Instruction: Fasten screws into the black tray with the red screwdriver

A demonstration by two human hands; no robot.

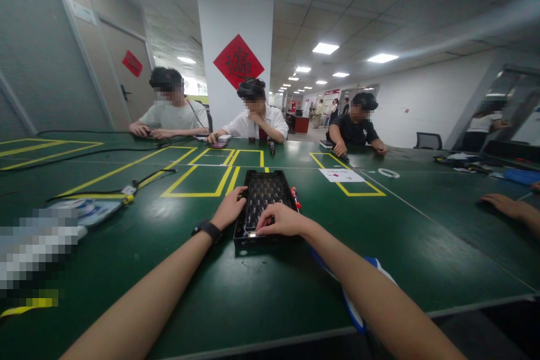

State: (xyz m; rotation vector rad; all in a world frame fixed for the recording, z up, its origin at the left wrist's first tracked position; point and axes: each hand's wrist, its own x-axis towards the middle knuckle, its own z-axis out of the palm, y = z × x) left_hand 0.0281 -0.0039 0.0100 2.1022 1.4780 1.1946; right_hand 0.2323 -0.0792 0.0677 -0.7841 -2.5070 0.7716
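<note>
The right hand [279, 219] hides part of the black tray [270, 241].

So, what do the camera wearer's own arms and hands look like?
Human, not mechanical. The left arm and right arm show no sleeves or cables. The left wears a black, watch-like band; the right wears none. Left grip and right grip are plain, ungloved human hands.

red poster [232, 64], pillar [234, 11], office chair [429, 140]

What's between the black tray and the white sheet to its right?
In the head view, a red object lies right beside the black tray, then green tabletop runs on to the white sheet.
</note>
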